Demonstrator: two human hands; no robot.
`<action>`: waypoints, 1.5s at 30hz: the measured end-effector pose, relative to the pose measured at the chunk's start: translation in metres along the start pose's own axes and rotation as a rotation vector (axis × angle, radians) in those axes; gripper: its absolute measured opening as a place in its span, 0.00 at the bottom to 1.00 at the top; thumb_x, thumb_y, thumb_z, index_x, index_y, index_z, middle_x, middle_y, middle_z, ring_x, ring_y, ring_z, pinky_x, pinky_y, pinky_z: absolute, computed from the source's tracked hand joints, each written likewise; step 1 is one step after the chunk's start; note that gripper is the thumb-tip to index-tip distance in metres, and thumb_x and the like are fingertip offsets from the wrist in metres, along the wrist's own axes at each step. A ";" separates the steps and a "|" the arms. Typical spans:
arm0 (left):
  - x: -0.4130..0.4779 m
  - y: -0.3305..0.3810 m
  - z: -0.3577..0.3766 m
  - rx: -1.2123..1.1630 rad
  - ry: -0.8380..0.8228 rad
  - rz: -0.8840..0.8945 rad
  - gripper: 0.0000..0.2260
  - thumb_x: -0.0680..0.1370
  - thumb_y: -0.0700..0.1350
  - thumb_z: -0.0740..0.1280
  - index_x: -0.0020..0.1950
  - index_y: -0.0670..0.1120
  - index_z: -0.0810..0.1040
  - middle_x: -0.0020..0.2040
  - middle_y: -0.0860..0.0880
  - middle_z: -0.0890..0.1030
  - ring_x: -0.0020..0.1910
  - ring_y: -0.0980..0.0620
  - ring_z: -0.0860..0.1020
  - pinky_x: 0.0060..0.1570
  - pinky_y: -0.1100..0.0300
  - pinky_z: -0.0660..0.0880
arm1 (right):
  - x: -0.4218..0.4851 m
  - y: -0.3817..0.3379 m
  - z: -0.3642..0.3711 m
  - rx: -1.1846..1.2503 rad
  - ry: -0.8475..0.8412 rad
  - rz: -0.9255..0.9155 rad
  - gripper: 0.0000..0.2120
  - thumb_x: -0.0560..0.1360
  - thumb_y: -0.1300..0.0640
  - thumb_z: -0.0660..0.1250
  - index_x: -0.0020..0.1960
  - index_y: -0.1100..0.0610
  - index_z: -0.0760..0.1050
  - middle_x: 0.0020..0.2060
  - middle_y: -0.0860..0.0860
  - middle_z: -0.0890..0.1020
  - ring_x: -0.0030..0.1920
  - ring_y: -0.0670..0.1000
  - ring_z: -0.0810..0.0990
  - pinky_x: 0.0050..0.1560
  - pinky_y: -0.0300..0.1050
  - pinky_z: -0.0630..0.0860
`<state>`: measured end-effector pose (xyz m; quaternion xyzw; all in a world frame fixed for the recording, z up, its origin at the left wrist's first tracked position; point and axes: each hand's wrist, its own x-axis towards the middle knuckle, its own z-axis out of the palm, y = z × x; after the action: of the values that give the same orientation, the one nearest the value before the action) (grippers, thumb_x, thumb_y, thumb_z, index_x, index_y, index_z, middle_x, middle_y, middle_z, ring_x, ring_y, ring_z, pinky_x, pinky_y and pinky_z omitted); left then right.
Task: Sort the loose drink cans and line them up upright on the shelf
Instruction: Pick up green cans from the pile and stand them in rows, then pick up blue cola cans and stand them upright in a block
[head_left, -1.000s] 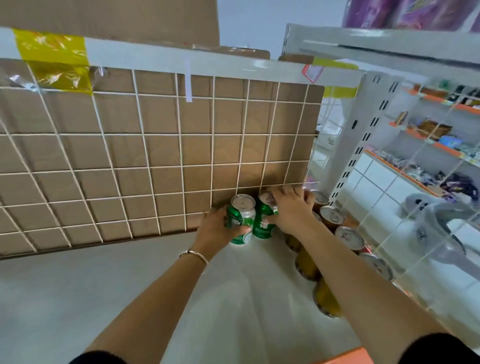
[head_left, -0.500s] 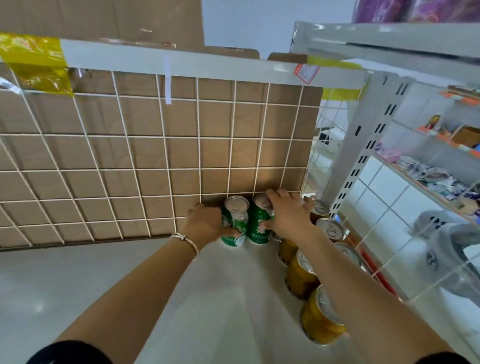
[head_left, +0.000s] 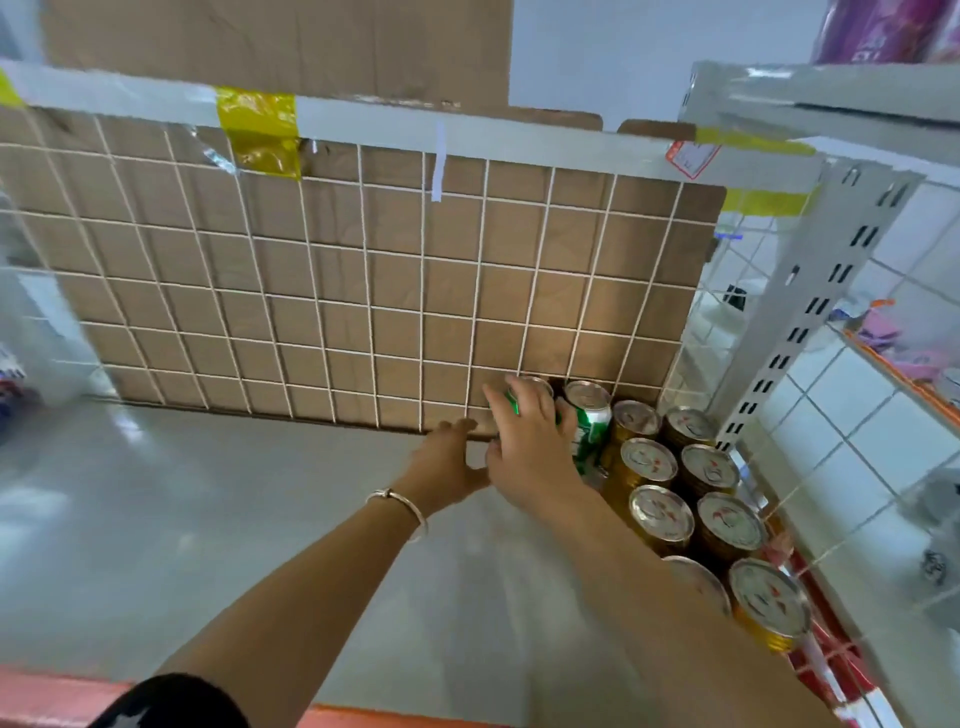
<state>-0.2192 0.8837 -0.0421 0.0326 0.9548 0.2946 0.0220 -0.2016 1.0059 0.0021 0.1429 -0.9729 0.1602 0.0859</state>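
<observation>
The right hand (head_left: 524, 441) covers most of one green can (head_left: 513, 406), hiding its label. The right forearm (head_left: 623, 571) hides part of the nearest gold can (head_left: 698, 578); goods (head_left: 891, 338) on the neighbouring rack (head_left: 896, 375) are blurred.

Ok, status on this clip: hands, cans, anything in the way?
Right hand grips a green can by the wire grid. Left hand open beside it. Second green can and gold cans upright alongside. Nothing in the way.
</observation>
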 end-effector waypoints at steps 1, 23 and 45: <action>-0.010 -0.007 -0.004 -0.015 0.010 -0.007 0.28 0.72 0.48 0.71 0.70 0.45 0.67 0.64 0.43 0.74 0.63 0.43 0.73 0.61 0.51 0.71 | -0.001 -0.012 0.006 0.015 -0.046 -0.033 0.29 0.76 0.60 0.60 0.75 0.50 0.56 0.75 0.50 0.56 0.75 0.54 0.50 0.73 0.58 0.42; -0.353 -0.307 -0.193 -0.146 0.339 -0.500 0.21 0.64 0.49 0.59 0.49 0.41 0.82 0.47 0.41 0.84 0.49 0.45 0.81 0.50 0.52 0.75 | -0.114 -0.440 0.144 0.121 -0.449 -0.667 0.18 0.76 0.53 0.54 0.63 0.47 0.72 0.62 0.46 0.77 0.65 0.49 0.71 0.64 0.49 0.57; -0.303 -0.457 -0.281 -0.342 0.486 -0.587 0.22 0.74 0.36 0.66 0.68 0.43 0.70 0.59 0.44 0.75 0.48 0.54 0.71 0.46 0.67 0.70 | 0.011 -0.574 0.224 0.093 -0.352 -0.370 0.29 0.72 0.51 0.65 0.70 0.54 0.60 0.70 0.57 0.62 0.69 0.60 0.62 0.65 0.54 0.63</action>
<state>0.0430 0.3264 -0.0613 -0.3153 0.8383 0.4294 -0.1159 -0.0641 0.4067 -0.0396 0.3479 -0.9218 0.1589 -0.0638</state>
